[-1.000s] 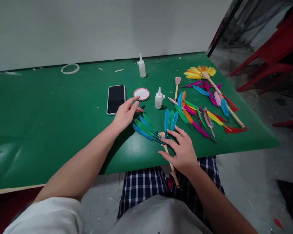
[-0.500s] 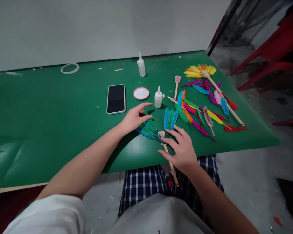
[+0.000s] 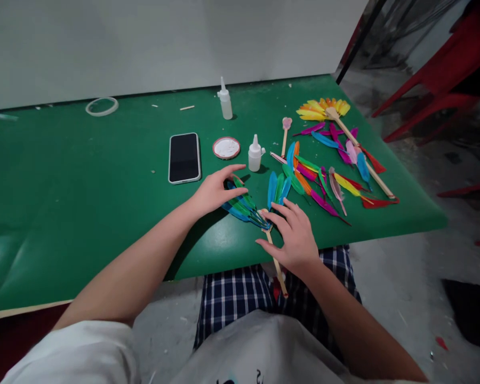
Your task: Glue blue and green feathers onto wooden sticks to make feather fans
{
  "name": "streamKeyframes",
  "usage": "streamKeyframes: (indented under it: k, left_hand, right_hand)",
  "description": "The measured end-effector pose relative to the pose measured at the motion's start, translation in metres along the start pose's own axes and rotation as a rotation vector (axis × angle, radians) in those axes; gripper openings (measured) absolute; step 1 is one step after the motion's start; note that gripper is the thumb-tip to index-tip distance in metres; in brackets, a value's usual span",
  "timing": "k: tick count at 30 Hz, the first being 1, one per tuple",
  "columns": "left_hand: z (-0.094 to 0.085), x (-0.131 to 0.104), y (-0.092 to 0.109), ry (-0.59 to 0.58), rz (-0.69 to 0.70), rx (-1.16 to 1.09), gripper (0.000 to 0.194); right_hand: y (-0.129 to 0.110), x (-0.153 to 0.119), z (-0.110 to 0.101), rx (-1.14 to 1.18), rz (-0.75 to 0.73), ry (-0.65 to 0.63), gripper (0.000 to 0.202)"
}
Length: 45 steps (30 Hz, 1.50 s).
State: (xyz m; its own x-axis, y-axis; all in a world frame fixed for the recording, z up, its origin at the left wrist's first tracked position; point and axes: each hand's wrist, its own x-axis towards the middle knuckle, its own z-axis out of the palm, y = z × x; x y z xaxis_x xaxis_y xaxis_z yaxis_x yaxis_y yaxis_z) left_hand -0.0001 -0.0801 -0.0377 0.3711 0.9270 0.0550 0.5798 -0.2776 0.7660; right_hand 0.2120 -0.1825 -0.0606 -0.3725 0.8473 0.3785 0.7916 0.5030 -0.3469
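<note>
A feather fan (image 3: 240,205) with blue and green feathers lies at the table's front edge, its wooden handle (image 3: 277,265) sticking out over the edge. My left hand (image 3: 216,189) rests over the fan's left feathers, thumb and fingers apart. On the fan's right side my right hand (image 3: 294,234) spreads its fingers, the tips at the feather bases and the right feathers (image 3: 279,186). A white squeeze bottle (image 3: 255,154) stands just beyond my hands. Loose coloured feathers (image 3: 304,178) lie to the right of the fan.
A yellow feather fan (image 3: 324,110) with a red tassel lies far right. A phone (image 3: 184,158), a round lid with white stuff (image 3: 226,148), a second bottle (image 3: 225,101), a small wooden stick (image 3: 285,140) and a tape ring (image 3: 102,106) are on the green table (image 3: 84,213).
The whole view has shifted slightly, so the table's things sit a little higher and further left. Both hands keep nearly the same place on the fan.
</note>
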Motion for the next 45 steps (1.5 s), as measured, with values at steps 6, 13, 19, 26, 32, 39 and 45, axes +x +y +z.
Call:
streamKeyframes:
  k: [6, 13, 19, 26, 32, 39, 45]
  left_hand:
    - [0.0, 0.0, 0.003, -0.012, 0.013, 0.072, 0.046]
    - [0.001, 0.0, 0.002, -0.031, 0.017, 0.071, 0.04]
    - [-0.002, 0.0, 0.002, -0.064, 0.037, 0.086, 0.03]
    - [-0.017, -0.006, -0.001, -0.235, 0.042, 0.123, 0.023]
    - [-0.016, -0.01, 0.003, -0.351, 0.108, 0.174, 0.027]
    - [-0.007, -0.013, 0.016, -0.453, 0.201, 0.199, 0.02]
    - [-0.004, -0.015, 0.022, -0.465, 0.239, 0.221, 0.019]
  right_hand:
    - [0.0, 0.0, 0.0, -0.006, -0.004, 0.009, 0.04]
    - [0.0, 0.0, 0.0, 0.002, -0.001, -0.009, 0.039]
    - [0.003, -0.001, -0.001, 0.024, 0.043, 0.01, 0.042]
    - [0.012, -0.001, -0.017, 0.013, 0.043, -0.122, 0.026]
    - [0.021, 0.001, -0.018, 0.023, -0.027, -0.136, 0.016]
    - [0.022, 0.006, -0.018, 0.051, -0.072, -0.165, 0.015]
    - [0.021, 0.005, -0.019, 0.065, -0.061, -0.159, 0.014]
